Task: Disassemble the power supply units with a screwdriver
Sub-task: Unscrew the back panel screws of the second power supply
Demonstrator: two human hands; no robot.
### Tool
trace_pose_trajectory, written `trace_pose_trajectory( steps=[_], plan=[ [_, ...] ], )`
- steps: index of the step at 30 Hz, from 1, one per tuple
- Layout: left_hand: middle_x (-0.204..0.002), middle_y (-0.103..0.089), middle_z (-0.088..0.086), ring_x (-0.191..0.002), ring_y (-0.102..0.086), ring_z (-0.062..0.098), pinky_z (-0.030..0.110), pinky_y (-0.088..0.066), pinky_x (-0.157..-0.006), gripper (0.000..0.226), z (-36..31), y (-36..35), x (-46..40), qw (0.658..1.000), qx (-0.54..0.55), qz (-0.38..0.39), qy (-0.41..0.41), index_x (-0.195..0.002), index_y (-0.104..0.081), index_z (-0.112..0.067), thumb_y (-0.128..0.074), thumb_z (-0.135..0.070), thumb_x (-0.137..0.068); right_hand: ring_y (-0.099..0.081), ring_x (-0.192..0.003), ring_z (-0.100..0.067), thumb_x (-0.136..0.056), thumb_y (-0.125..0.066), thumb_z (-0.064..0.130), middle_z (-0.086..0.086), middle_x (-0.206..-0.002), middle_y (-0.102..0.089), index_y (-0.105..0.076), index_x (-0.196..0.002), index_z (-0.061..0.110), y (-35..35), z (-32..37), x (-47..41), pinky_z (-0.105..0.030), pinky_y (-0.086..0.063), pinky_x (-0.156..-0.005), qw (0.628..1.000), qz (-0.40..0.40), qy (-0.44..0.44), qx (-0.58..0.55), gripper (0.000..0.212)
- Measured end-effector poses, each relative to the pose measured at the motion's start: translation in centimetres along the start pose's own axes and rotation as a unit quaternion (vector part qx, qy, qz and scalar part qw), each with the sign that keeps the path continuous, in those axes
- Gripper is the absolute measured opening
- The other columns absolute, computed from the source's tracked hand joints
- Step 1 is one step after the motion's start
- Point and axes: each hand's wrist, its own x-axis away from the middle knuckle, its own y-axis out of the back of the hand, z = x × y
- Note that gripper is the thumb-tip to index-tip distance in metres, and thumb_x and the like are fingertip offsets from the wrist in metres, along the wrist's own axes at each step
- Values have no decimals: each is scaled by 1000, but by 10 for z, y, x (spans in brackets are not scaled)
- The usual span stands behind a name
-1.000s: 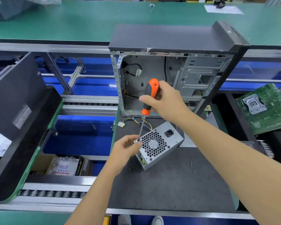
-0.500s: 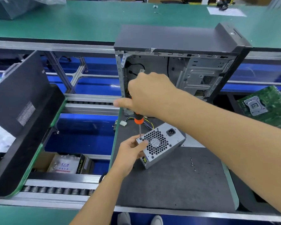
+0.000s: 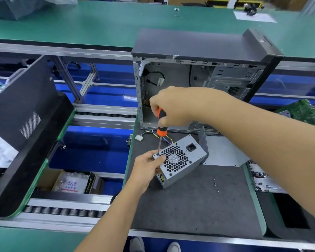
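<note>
a: start at the right hand. what's it doing?

b: it's wrapped round the orange and black handle of the screwdriver, fingers curled tight. the shaft runs almost straight down and the tip sits on a screw at the upper left corner of the power supply unit, on the face with the fan grille.

a: and the left hand?

b: it grips that same corner of the unit, thumb laid on the grille face just beside the tip, fingers round the side. the unit sits tilted on the dark mat, resting on a lower edge, so the hand is what steadies it.

a: so the step is backing out that corner screw, i'd judge. how to do it well?

b: keep the shaft square to the face and press down while turning, or the tip may ride out of the head. the thumb is very near the tip, so a slip could catch it. i'd shift it a little away.

a: what's around it?

b: a bundle of coloured wires trails from the back of the unit to a white plug. behind stands the opened computer case. a few small loose screws lie on the mat to the right, so some seem already out.
</note>
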Motion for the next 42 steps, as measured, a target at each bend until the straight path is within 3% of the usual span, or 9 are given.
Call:
trace_pose_trajectory(
  steps=[3, 7, 10, 13, 18, 26, 31, 36, 42],
  plan=[
    [-98, -77, 10, -89, -75, 24, 29, -59, -71, 19, -1, -1, 0, 1000, -6, -5, 2, -112, -69, -11, -67, -7, -94, -52, -102, -22, -90, -62, 26, 10, -94, -46, -58, -104, 30, 4, -5, 4, -29, -42, -63, 998, 36, 27, -43, 15],
    [-97, -77, 10, -88, -75, 24, 29, -60, -71, 19, -2, -3, 2, 1000, -5, -1, -4, -111, -70, -11, -67, -6, -93, -49, -86, -27, -84, -42, 79, 2, -81, -38, -47, -123, 21, 0, 4, 4, -35, -35, -56, 998, -7, -70, -5, 70],
    [-97, -78, 9, -89, -75, 25, 29, -60, -71, 19, -2, -4, 3, 1000, -6, -3, -5, -111, -71, -11, -68, -5, -93, -42, -62, -25, -100, -30, 61, -3, -74, -34, -53, -90, 26, -2, 13, 6, -31, -31, -49, 982, -51, -92, 155, 43],
    [-98, -77, 10, -90, -75, 26, 28, -60, -70, 20, -2, -4, 4, 1000, -7, -3, -5, -112, -70, -10, -67, -6, -93, -32, -55, -21, -105, -35, 44, -4, -72, -31, -32, -68, 19, 0, 13, 7, -29, -29, -48, 984, -60, -89, 140, 45],
    [-98, -78, 9, -90, -75, 26, 27, -59, -69, 20, -2, -4, 4, 1000, -13, -7, -4, -113, -71, -11, -67, -8, -94, -34, -58, -18, -99, -48, 41, -1, -74, -32, -33, -98, 16, -6, 4, 6, -30, -25, -47, 995, -73, -40, 61, 29],
    [-97, -78, 9, -87, -75, 24, 28, -60, -70, 20, -3, -6, 5, 1000, -15, -11, -3, -113, -70, -10, -67, -7, -94, -48, -90, -15, -83, -73, 43, 10, -100, -50, -52, -107, 31, -2, -2, 8, -31, -38, -63, 987, -6, 43, -154, 34],
    [-96, -78, 8, -88, -75, 25, 27, -59, -69, 18, -3, -5, 5, 1000, -12, -13, -4, -111, -71, -12, -68, -7, -94, -40, -62, -21, -86, -24, 82, 1, -73, -34, -47, -83, 9, -4, 13, 10, -30, -25, -48, 991, -73, -89, 68, 77],
    [-96, -78, 8, -88, -75, 24, 27, -59, -69, 18, -2, -4, 3, 1000, -12, -9, -4, -111, -71, -13, -68, -8, -93, -35, -52, -20, -100, -27, 63, -4, -69, -33, -32, -64, 15, -3, 11, 8, -29, -25, -47, 980, -90, -99, 144, 60],
    [-98, -77, 9, -88, -75, 24, 28, -59, -70, 21, 0, -2, 1, 1000, -16, -9, -4, -115, -70, -11, -68, -8, -94, -44, -64, -23, -99, -47, 44, -3, -79, -42, -38, -98, 18, -8, 1, 5, -32, -34, -52, 997, -62, -33, 37, 27]
  ],
)
